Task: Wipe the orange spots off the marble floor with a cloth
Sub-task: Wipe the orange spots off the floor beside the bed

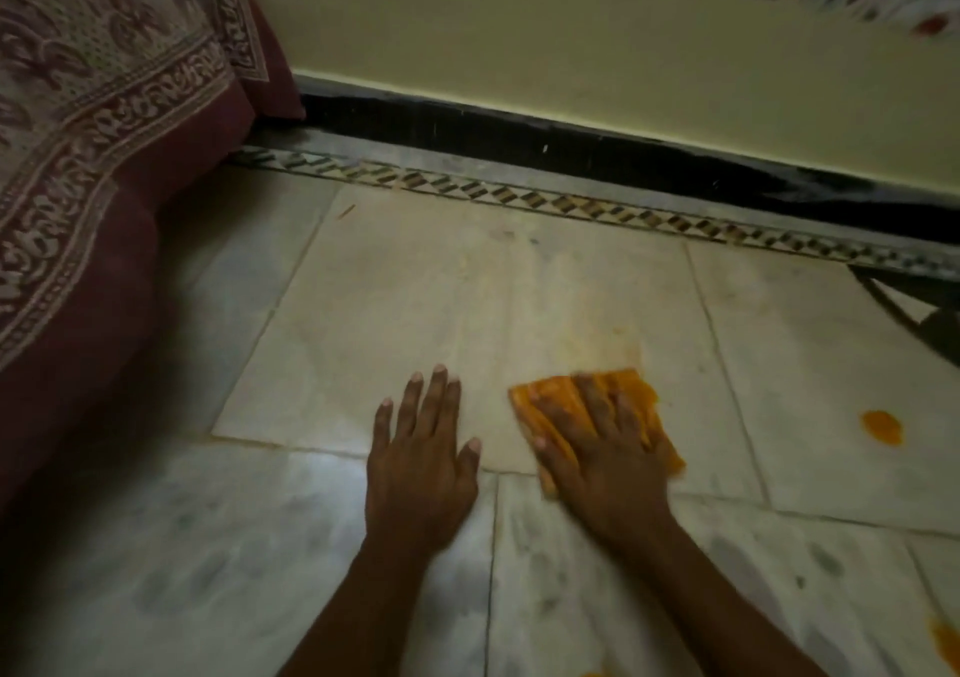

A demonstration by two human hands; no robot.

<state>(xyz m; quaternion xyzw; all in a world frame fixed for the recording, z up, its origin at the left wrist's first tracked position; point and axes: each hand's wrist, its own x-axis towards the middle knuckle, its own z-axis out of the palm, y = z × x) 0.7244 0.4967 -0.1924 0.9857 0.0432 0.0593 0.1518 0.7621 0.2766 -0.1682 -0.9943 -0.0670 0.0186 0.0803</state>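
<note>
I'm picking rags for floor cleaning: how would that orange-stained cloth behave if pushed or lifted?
The cloth is probably floppy: it lies creased and flattened under the right hand. It likely slides easily, since the marble floor looks polished. It is probably light, being thin.

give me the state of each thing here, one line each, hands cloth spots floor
left hand: flat on the floor, fingers straight, holding nothing
right hand: pressed flat on the cloth, fingers spread
cloth: folded, stained orange, lying on the floor under the right hand
orange spot: unwiped, right of the cloth
orange smear: unwiped, at the frame's right edge
marble floor: faint orange haze just beyond the cloth
</note>
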